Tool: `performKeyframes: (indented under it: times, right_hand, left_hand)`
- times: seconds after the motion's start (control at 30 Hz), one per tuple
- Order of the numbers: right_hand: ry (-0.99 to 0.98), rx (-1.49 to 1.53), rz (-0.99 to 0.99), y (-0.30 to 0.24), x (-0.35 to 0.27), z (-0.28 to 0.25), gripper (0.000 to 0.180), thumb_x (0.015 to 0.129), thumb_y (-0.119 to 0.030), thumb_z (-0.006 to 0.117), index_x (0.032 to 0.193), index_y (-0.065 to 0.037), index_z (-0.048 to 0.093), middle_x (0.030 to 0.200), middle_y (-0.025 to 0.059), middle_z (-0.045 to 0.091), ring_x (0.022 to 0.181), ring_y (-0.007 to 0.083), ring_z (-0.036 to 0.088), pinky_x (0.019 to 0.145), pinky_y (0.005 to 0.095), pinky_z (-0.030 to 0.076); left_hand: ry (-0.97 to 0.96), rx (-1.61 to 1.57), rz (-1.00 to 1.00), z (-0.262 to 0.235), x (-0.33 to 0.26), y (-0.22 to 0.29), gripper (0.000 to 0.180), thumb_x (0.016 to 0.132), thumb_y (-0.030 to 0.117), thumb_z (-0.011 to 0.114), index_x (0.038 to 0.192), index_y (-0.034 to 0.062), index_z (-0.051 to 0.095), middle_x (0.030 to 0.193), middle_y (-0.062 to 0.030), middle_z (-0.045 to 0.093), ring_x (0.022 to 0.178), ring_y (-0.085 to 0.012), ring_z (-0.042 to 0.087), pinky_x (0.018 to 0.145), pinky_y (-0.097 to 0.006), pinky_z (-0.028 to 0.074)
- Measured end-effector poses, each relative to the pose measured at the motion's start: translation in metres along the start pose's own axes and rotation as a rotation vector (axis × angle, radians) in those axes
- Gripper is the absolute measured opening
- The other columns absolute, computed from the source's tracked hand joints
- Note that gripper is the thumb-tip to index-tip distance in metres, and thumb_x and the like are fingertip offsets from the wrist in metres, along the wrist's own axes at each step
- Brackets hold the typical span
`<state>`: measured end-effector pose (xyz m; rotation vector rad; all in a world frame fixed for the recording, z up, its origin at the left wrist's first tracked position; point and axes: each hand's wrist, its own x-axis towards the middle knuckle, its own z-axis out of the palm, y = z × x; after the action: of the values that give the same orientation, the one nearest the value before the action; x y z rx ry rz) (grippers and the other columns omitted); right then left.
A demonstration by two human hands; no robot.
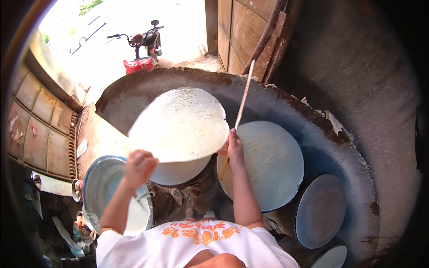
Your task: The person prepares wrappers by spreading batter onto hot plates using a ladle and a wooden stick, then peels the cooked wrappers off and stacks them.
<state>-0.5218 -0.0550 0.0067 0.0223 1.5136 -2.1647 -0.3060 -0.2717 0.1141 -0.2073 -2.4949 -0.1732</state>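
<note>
A large, thin, pale round flatbread is stretched out between my hands, tilted over a round griddle that it partly covers. My left hand is closed on its near left edge. At the opposite edge, my right hand grips a long thin wooden stick and seems to pinch the flatbread too; some of its fingers are hidden. Just right of that hand, a second round griddle carries a pale, thin layer across its surface.
A basin holding whitish batter stands at my left. More round griddles, one bluish-grey and one cut off, continue along my right. A curved, rusty-edged wall rises behind the griddles. Outside the doorway stands a two-wheeler.
</note>
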Motion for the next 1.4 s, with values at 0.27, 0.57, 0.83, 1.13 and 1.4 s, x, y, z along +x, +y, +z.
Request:
performKeyframes:
  times: [0.27, 0.57, 0.83, 1.13, 1.4]
  right_hand:
    - [0.354, -0.884, -0.432, 0.032, -0.089, 0.017, 0.035, 0.069, -0.012, 0.075, 0.068, -0.005, 0.041, 0.057, 0.0083, 0.047, 0.052, 0.0223, 0.048, 0.054, 0.0353, 0.043]
    - [0.334, -0.664, -0.521, -0.039, -0.353, 0.021, 0.021, 0.077, -0.016, 0.068, 0.089, -0.002, 0.058, 0.072, 0.0072, 0.058, 0.065, 0.0109, 0.052, 0.062, 0.0313, 0.045]
    - [1.036, -0.869, -0.668, -0.029, -0.655, -0.118, 0.033, 0.071, -0.021, 0.071, 0.095, -0.004, 0.056, 0.074, 0.0137, 0.061, 0.072, 0.0289, 0.063, 0.064, 0.0382, 0.048]
    - [1.696, -0.870, -0.173, -0.024, -1.030, -0.398, 0.027, 0.071, -0.019, 0.069, 0.087, 0.000, 0.061, 0.074, 0.0165, 0.063, 0.069, 0.0275, 0.063, 0.065, 0.0391, 0.048]
    - [1.743, -0.433, -0.812, -0.128, -1.222, -0.556, 0.012, 0.083, 0.002, 0.055, 0.084, -0.008, 0.048, 0.098, 0.0150, 0.067, 0.072, 0.0131, 0.062, 0.054, 0.0217, 0.050]
  left_hand:
    - [-0.496, -0.494, -0.120, 0.022, -0.129, 0.048, 0.037, 0.069, 0.013, 0.074, 0.104, 0.0102, 0.064, 0.109, -0.0100, 0.058, 0.099, -0.0280, 0.056, 0.087, -0.039, 0.046]
    - [-0.229, -1.283, -0.317, 0.117, -0.003, -0.003, 0.077, 0.075, 0.007, 0.054, 0.147, 0.0161, 0.028, 0.144, -0.0121, 0.035, 0.133, -0.0249, 0.029, 0.102, -0.034, 0.031]
    - [-0.926, -1.669, 0.278, 0.125, 0.019, 0.337, 0.046, 0.082, 0.003, 0.058, 0.127, -0.0031, 0.050, 0.118, -0.0083, 0.060, 0.107, -0.0168, 0.056, 0.094, -0.029, 0.042]
    - [-0.829, -1.535, 1.087, -0.013, 0.025, 0.917, 0.034, 0.085, 0.010, 0.063, 0.118, 0.0049, 0.060, 0.097, -0.0017, 0.065, 0.086, -0.0079, 0.058, 0.077, -0.024, 0.046]
    - [0.115, -1.582, 1.319, -0.136, -0.008, 1.146, 0.008, 0.075, 0.006, 0.071, 0.081, 0.0077, 0.066, 0.084, -0.0089, 0.065, 0.080, -0.0258, 0.063, 0.071, -0.032, 0.051]
